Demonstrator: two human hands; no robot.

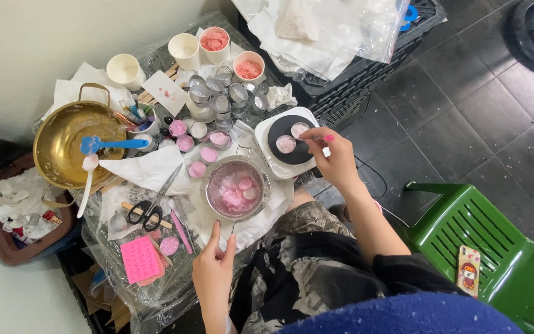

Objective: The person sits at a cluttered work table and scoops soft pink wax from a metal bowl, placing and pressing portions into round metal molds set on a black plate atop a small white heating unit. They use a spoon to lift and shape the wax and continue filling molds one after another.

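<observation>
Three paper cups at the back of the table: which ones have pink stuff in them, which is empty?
The left cup, nearest the gold bowl, shows only a white inside, as does the middle cup. The two right cups hold pink granules, so four cups.

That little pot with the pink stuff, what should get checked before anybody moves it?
1. Left hand at the small metal pot handle: ok, fingers on either side of it; firm grip cannot tell.
2. Pot sits level: ok.
3. Pink lumps melted: not ok, pieces show.
4. Right hand clear of the hot plate: not ok, it reaches over two small tins there.
5. Scissors out of the way: ok, lying left of the pot.
6. Plate hot: cannot tell.
</observation>
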